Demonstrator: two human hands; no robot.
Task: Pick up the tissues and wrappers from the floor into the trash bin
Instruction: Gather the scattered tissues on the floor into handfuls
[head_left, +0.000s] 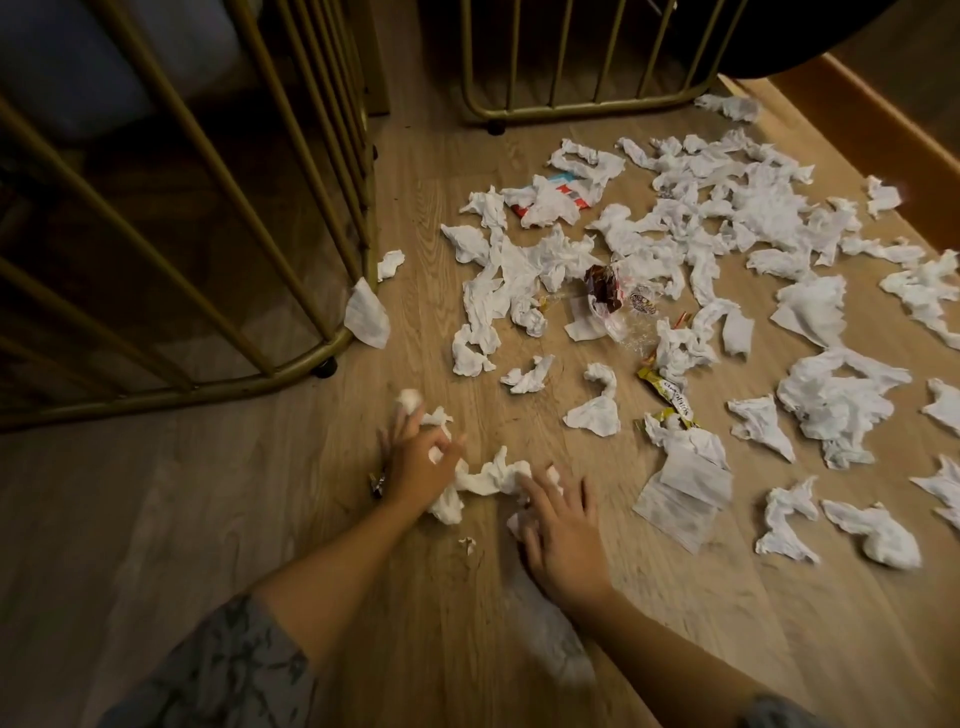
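Observation:
Several crumpled white tissues (769, 208) lie scattered over the wooden floor (156, 519), thickest at the upper right. Among them are a dark brown wrapper (602, 288), a clear plastic wrapper (631, 322), a yellow wrapper (667, 392) and a red and blue wrapper (563, 184) half under tissues. My left hand (418, 457) is low on the floor, fingers curled around white tissues. My right hand (558, 535) lies flat with fingers spread, pressing on the end of a twisted tissue (488, 480) that stretches between both hands. No trash bin is in view.
A gold metal chair frame (218, 218) with vertical bars stands at the left, its foot (324, 368) on the floor. A second gold frame (582, 78) stands at the top. A wooden skirting board (872, 114) runs along the right. A small dark scrap (377, 482) lies by my left wrist.

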